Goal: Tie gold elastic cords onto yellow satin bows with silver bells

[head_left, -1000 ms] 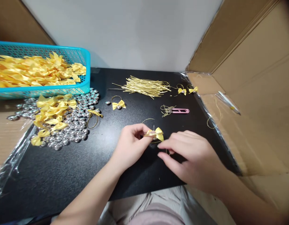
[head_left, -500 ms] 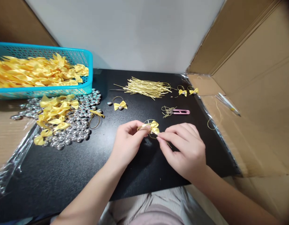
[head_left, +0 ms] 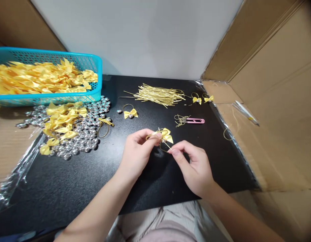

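Between thumb and fingers, my left hand (head_left: pixel 140 148) pinches a yellow ribbon bow (head_left: pixel 167 135) together with a loop of gold cord. My right hand (head_left: pixel 193 164) is closed on a gold cord (head_left: pixel 167 145) that runs from the bow to its thumb and fingertip. Part of the bow is hidden by the left thumb. Beyond the hands lies a finished-looking bow with a silver bead and cord loop (head_left: pixel 130 114). Pink thread snips (head_left: pixel 194 120) rest to the right, beside short gold cord scraps (head_left: pixel 180 121).
A turquoise basket (head_left: pixel 101 79) of yellow bows stands at the back left. Before it lie silver beads (head_left: pixel 92 136) and loose yellow bows (head_left: pixel 61 121). A bundle of gold cords (head_left: pixel 160 94) lies at the back. Two looped bows (head_left: pixel 197 100) sit near the right edge. Cardboard walls (head_left: pixel 276 67) border the right.
My right hand has drawn its fingers in and shifted slightly; the cord between it and the bow now shows more plainly. The left hand keeps its grip on the bow.
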Motion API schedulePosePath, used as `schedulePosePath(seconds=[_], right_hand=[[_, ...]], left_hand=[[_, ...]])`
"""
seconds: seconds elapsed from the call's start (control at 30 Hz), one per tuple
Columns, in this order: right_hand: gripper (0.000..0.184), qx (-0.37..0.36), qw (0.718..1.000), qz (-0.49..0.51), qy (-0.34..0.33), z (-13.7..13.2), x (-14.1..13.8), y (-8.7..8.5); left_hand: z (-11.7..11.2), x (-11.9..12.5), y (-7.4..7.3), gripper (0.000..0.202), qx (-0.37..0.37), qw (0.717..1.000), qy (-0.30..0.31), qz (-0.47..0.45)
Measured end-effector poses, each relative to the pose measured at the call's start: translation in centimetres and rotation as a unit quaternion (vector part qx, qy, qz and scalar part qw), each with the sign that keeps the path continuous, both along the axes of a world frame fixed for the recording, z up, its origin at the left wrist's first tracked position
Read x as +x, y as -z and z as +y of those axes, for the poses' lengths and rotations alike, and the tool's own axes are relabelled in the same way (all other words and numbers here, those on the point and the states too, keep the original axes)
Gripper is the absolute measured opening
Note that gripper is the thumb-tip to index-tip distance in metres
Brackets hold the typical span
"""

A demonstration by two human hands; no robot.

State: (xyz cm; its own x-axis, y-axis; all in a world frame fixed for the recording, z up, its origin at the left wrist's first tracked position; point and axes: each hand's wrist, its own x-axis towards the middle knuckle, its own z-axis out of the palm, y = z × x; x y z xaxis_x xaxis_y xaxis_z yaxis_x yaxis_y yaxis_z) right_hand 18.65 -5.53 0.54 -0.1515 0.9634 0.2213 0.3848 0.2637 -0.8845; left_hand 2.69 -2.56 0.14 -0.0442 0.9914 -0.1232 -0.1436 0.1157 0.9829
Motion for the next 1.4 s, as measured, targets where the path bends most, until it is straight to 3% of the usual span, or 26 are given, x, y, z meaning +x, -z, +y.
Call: schedulePosePath(seconds=[0.27, 0.4, 0.73, 0.8, 0.9, 1.0, 1.13, 1.3, 1.4], right_hand=[[0.024, -0.159, 0.987, -0.021, 0.017, 1.5, 0.3, 1.1], [0.025, -0.184, 0.983, -0.026, 0.007, 2.1, 0.0, 1.3], [0.026, -0.148, 0.987, -0.059, -0.034, 2.1, -0.1, 1.2], [0.023, -0.112, 0.986, -0.087, -0.088, 1.6, 0.1, 0.9], [0.021, 0.002, 0.982, -0.104, -0.157, 0.6, 0.4, 0.4], [0.022, 0.103, 0.990, -0.046, -0.088, -0.2, 0.9, -0.2], [0.019, 0.137, 0.990, 0.012, 0.036, -0.6, 1.3, -0.5], [0.022, 0.023, 0.997, -0.065, -0.019, -0.1, 1.2, 0.2], [0.020, -0.001, 0.999, -0.027, 0.030, 0.0, 1.2, 0.8]], left_hand=[[0.1, 0.0, 0.2, 0.017, -0.015, 0.995, -0.006, -0.102], [0.2, 0.0, 0.0, 0.013, -0.038, 0.987, 0.020, -0.154], [0.0, 0.1, -0.4, 0.004, -0.036, 0.988, 0.033, -0.146], [0.0, 0.0, -0.5, 0.007, -0.016, 0.994, 0.013, -0.108], [-0.1, 0.0, -0.6, 0.010, 0.010, 0.999, -0.033, -0.032], [-0.1, -0.1, -0.6, 0.012, 0.010, 0.998, -0.066, 0.022], [0.0, -0.1, -0.4, 0.013, -0.008, 0.999, -0.051, 0.006], [0.3, -0.1, 0.0, 0.020, -0.044, 0.990, -0.026, -0.130], [0.4, -0.1, 0.1, 0.022, -0.055, 0.986, -0.014, -0.155]])
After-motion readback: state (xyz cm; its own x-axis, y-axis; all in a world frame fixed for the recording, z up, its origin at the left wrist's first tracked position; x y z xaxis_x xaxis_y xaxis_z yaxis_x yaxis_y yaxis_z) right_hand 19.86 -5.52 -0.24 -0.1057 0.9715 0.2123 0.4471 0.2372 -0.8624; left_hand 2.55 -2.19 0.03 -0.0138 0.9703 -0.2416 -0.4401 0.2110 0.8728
